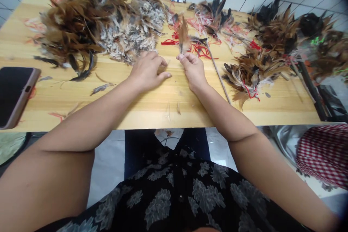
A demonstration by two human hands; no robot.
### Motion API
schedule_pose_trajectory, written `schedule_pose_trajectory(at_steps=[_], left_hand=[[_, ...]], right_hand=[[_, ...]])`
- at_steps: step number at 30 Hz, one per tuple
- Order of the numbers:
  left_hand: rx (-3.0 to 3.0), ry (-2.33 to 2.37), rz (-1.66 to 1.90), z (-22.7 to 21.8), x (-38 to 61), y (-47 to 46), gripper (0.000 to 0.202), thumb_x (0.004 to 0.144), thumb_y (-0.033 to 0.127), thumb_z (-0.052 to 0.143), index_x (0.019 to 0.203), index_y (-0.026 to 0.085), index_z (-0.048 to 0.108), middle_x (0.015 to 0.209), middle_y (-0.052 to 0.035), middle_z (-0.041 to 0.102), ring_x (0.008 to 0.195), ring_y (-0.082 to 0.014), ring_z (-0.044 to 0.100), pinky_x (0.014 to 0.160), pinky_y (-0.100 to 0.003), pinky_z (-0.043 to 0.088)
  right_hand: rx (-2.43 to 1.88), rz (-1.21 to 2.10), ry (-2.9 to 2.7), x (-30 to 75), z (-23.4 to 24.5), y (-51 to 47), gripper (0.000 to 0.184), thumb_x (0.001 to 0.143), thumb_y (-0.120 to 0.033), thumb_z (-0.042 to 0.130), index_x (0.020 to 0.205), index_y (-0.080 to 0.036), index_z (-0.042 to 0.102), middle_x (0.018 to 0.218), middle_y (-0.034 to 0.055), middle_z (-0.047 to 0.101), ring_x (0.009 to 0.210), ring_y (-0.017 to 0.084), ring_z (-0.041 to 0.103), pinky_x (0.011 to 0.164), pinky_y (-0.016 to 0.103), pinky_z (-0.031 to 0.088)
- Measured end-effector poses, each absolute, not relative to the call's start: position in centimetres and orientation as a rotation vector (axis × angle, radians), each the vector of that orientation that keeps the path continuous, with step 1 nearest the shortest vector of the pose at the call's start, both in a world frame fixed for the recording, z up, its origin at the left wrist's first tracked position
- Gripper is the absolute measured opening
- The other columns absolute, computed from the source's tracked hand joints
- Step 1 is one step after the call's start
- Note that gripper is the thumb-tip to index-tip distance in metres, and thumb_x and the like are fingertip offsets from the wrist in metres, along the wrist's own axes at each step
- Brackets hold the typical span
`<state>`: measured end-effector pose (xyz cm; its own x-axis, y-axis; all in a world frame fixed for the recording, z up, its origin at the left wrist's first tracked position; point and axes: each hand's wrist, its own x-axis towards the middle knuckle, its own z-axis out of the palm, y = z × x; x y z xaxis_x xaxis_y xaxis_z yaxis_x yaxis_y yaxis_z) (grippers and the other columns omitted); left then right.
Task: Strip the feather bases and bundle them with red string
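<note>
we could slide our left grip point(146, 72) and right grip point(193, 74), with its upright brown feather point(184, 36), along the front of the pale wooden bench point(174, 110), past loose feather wisps point(100, 88). a brown-and-grey feather heap point(89, 25) blocks the way ahead; a thin wooden stick point(217, 76) and a red-tied brown feather bundle point(250, 76) stand rightward.

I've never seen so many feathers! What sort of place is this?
Probably a workshop where feather dusters are made: heaps of brown feathers cover a wooden table, red thread lies among them, and a long thin stick rests nearby.
</note>
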<state>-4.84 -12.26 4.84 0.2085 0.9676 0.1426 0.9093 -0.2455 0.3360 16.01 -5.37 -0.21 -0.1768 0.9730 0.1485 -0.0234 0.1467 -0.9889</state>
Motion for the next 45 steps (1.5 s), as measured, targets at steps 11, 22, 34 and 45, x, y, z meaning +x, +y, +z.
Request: schedule_pose_trajectory(at_steps=[11,22,34,45], left_hand=[[2.298,1.965,0.507,3.0,-5.0,-11.2,0.024,0.112,0.003,0.063,0.117,0.017,0.082,0.134,-0.0216,0.083,0.144,-0.0469,0.075,0.129,-0.06,0.059],[2.272,2.113,0.732,3.8,-9.3,-10.5,0.013,0.113,0.018,0.063,0.118,0.023,0.075,0.137,-0.0191,0.079,0.144,-0.0436,0.07,0.133,-0.058,0.054],[2.379,2.193,0.325,8.5,-9.3,-8.5,0.03,0.119,0.023,0.059,0.128,0.015,0.087,0.15,-0.0246,0.081,0.15,-0.046,0.07,0.138,-0.059,0.048],[2.317,2.186,0.128,8.2,-9.4,-5.7,0.03,0.113,0.024,0.065,0.133,0.014,0.086,0.145,-0.0255,0.08,0.152,-0.0488,0.068,0.138,-0.058,0.048]], right_hand=[[-1.117,1.245,-1.448,15.0,1.6,-7.2,0.046,0.109,-0.057,0.092,0.089,-0.022,0.07,0.071,-0.0088,0.04,0.072,0.013,0.04,0.073,0.032,0.033],[-1.229,1.314,-1.314,14.2,4.5,-8.4,0.037,0.113,-0.013,0.077,0.08,-0.023,0.064,0.064,-0.0121,0.037,0.068,0.013,0.038,0.075,0.034,0.027],[-1.276,1.266,-1.361,14.6,3.3,-7.1,0.031,0.114,-0.021,0.077,0.084,-0.023,0.067,0.068,-0.01,0.046,0.074,0.015,0.049,0.077,0.033,0.03],[-1.236,1.228,-1.457,14.6,1.9,-6.7,0.028,0.113,-0.026,0.081,0.088,-0.025,0.067,0.073,-0.0093,0.05,0.074,0.016,0.044,0.078,0.032,0.031]])
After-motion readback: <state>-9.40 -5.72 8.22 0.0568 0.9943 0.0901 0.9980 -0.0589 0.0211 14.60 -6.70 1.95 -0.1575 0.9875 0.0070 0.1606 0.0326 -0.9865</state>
